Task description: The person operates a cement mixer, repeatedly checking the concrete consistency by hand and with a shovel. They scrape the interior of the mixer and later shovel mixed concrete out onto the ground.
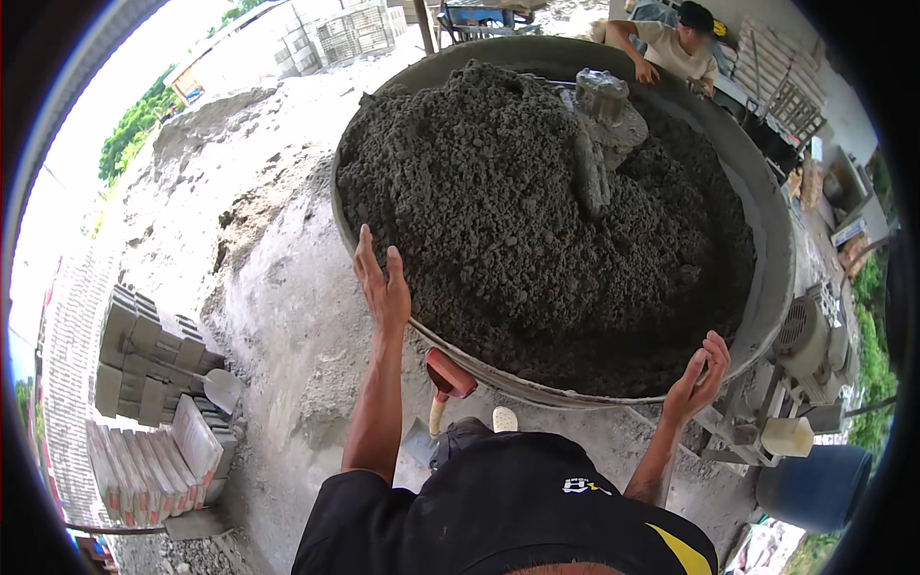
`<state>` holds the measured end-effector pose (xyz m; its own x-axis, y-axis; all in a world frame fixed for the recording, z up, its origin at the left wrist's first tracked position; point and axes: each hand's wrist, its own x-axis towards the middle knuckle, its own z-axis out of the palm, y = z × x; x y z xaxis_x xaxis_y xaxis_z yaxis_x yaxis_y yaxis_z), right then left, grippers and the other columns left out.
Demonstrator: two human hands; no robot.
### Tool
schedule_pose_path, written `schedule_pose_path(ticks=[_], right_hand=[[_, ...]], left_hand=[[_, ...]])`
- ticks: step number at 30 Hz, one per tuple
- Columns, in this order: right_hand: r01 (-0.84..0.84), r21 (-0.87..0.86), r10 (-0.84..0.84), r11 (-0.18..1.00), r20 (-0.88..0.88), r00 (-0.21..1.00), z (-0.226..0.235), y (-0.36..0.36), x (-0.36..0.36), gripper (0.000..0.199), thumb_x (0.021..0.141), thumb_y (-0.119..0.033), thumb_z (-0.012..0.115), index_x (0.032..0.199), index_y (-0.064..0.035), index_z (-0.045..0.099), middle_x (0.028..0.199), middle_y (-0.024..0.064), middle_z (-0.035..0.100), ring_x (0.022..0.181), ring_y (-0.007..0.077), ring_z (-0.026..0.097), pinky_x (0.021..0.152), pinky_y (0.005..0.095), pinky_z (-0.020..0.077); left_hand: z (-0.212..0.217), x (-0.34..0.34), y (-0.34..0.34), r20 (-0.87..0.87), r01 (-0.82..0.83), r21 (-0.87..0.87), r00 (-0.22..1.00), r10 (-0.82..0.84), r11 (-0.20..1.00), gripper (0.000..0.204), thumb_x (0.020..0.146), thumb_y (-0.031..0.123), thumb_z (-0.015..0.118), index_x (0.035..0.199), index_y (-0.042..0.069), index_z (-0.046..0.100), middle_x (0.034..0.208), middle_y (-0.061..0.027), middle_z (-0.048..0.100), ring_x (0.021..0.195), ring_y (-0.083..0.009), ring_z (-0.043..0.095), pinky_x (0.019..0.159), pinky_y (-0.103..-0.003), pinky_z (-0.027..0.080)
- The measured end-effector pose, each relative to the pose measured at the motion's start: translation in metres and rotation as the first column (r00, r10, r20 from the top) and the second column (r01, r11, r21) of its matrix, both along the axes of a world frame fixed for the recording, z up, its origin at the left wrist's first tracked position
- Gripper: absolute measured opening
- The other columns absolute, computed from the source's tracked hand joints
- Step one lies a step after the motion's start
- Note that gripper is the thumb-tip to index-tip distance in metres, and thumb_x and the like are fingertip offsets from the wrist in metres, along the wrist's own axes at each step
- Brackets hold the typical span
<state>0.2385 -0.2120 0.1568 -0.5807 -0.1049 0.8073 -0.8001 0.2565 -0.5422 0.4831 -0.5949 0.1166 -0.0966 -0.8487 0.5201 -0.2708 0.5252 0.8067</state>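
A large round mixer pan full of dark grey, crumbly concrete mix stands in front of me. My left hand is raised at the pan's near left rim, fingers apart and nothing in it. Over the near right rim, my right hand is held up with its fingers loosely curved and apart, also holding nothing. Whether either hand touches the rim, I cannot tell. A metal hub with a paddle arm sticks out of the mix. Below the near rim is a red handle on a light shaft.
Another person leans at the far right rim, one hand on it. Grey blocks, a shovel blade and stacked bags or slabs are at left. On the right stand a motor and a blue barrel.
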Motion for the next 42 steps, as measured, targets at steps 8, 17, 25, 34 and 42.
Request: schedule_pose_path(ticks=[8, 17, 25, 34, 42], right_hand=[[0.023, 0.041, -0.024, 0.999, 0.024, 0.999, 0.020, -0.045, 0.039, 0.021, 0.097, -0.016, 0.052, 0.110, -0.0005, 0.060, 0.121, 0.0167, 0.061, 0.112, 0.0308, 0.059, 0.097, 0.0422, 0.0461], [0.018, -0.004, -0.018, 1.000, -0.008, 1.000, 0.033, -0.089, 0.079, 0.033, 0.100, -0.021, 0.044, 0.120, 0.0017, 0.055, 0.128, 0.0214, 0.059, 0.120, 0.0340, 0.057, 0.103, 0.0442, 0.0443], [-0.031, 0.052, 0.029, 0.998, 0.046, 0.999, 0.036, -0.096, 0.079, 0.047, 0.104, -0.031, 0.037, 0.134, 0.0029, 0.049, 0.141, 0.0231, 0.052, 0.132, 0.0371, 0.049, 0.111, 0.0475, 0.0373], [-0.025, 0.095, 0.017, 0.995, 0.085, 0.996, 0.034, -0.089, 0.069, 0.057, 0.106, -0.039, 0.028, 0.143, 0.0037, 0.042, 0.146, 0.0253, 0.045, 0.137, 0.0382, 0.044, 0.114, 0.0481, 0.0336], [-0.022, 0.104, 0.013, 0.994, 0.087, 0.996, 0.033, -0.079, 0.054, 0.059, 0.106, -0.039, 0.028, 0.143, 0.0059, 0.040, 0.147, 0.0264, 0.044, 0.137, 0.0397, 0.043, 0.114, 0.0489, 0.0343]], left_hand=[[0.014, 0.030, -0.034, 0.157, 0.019, 0.037, 0.987, -0.024, 0.999, 0.066, 0.104, 0.051, 0.037, 0.156, 0.010, 0.027, 0.156, -0.0183, 0.030, 0.146, -0.0370, 0.023, 0.116, -0.054, 0.024], [0.015, 0.069, -0.087, 0.125, 0.000, 0.040, 0.992, -0.005, 0.999, 0.072, 0.102, 0.057, 0.035, 0.156, 0.010, 0.027, 0.155, -0.0187, 0.031, 0.145, -0.0363, 0.025, 0.117, -0.052, 0.021], [0.024, 0.067, -0.090, 0.106, 0.025, 0.087, 0.994, -0.034, 0.996, 0.067, 0.103, 0.054, 0.035, 0.155, 0.012, 0.031, 0.151, -0.0178, 0.038, 0.140, -0.0356, 0.033, 0.113, -0.049, 0.028], [0.024, 0.054, -0.079, 0.115, 0.054, 0.134, 0.991, -0.069, 0.990, 0.064, 0.104, 0.053, 0.034, 0.150, 0.008, 0.040, 0.146, -0.0173, 0.044, 0.137, -0.0339, 0.039, 0.112, -0.047, 0.031], [0.017, 0.044, -0.071, 0.160, 0.045, 0.123, 0.985, -0.065, 0.991, 0.060, 0.104, 0.052, 0.033, 0.142, 0.009, 0.052, 0.138, -0.0163, 0.051, 0.128, -0.0328, 0.047, 0.105, -0.044, 0.038]])
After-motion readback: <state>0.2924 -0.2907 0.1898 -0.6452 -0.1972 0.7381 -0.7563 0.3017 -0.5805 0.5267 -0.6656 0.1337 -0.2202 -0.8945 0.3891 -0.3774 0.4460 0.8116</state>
